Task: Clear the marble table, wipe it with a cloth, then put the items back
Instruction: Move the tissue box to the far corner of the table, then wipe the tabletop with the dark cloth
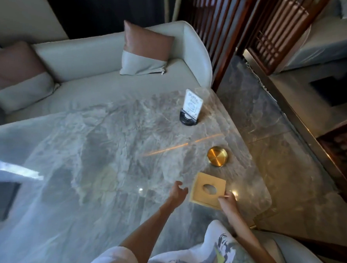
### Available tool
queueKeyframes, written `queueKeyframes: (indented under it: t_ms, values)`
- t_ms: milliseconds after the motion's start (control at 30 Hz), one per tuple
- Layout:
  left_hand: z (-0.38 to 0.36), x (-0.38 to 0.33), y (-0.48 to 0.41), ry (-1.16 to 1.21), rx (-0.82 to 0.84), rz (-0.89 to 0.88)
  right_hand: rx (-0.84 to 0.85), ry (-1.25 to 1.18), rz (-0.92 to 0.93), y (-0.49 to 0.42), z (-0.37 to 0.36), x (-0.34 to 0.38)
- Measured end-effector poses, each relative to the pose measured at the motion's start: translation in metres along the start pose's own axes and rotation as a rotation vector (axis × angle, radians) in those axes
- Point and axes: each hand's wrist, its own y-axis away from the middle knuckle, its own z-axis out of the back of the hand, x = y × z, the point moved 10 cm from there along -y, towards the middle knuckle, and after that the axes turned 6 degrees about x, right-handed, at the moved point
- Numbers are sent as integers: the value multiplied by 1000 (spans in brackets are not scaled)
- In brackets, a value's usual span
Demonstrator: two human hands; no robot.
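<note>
A grey marble table (109,154) fills the middle of the view. Near its right edge lies a square gold tissue box (208,190) with an oval hole in its top. My right hand (227,202) touches the box's near right corner, fingers on its edge. My left hand (178,192) hovers just left of the box, fingers spread, holding nothing. Beyond the box sits a round gold dish (217,156). Farther back stands a white card in a black round holder (190,110).
A pale sofa (104,60) with two brown-and-grey cushions (146,50) runs along the table's far side. Dark wooden lattice screens (263,26) stand at the right, above a glossy stone floor (280,146). A chair arm (291,249) is at the bottom right.
</note>
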Motion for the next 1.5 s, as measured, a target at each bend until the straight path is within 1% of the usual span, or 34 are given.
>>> queueKeyframes:
  t_ms: [100, 133, 200, 267, 400, 533, 600, 733, 833, 967, 1033, 1133, 1267, 1400, 1500]
  values:
    - [65, 28, 17, -51, -59, -49, -207, 312, 169, 27, -8, 37]
    - [91, 42, 23, -72, -91, -55, -236, 396, 219, 39, -22, 49]
    - [146, 79, 34, -97, -149, -21, -236, 519, 316, 59, -67, 73]
    - [201, 122, 45, -90, -207, 21, -159, 592, 423, 77, -129, 97]
    - [297, 192, 96, -75, -324, 75, 140, 641, 491, 122, -271, 116]
    - [366, 247, 138, -53, -426, 129, 386, 735, 645, 185, -386, 130]
    - [388, 268, 154, -30, -473, 169, 458, 791, 710, 208, -420, 133]
    - [402, 287, 186, 9, -567, 208, 471, 863, 795, 226, -442, 133]
    - [394, 294, 209, -10, -580, 217, 500, 913, 796, 229, -444, 131]
    - [388, 321, 220, -70, -536, 260, 617, 958, 764, 226, -463, 122]
    - [390, 340, 226, -32, -537, 291, 642, 956, 738, 232, -470, 116]
    - [407, 353, 229, 1, -551, 270, 667, 972, 705, 241, -485, 112]
    - [455, 349, 241, 31, -600, 267, 675, 1022, 716, 255, -521, 130]
    - [528, 360, 235, 92, -650, 237, 645, 1037, 732, 274, -573, 165]
    - [582, 366, 226, 76, -660, 215, 637, 1051, 719, 290, -621, 184]
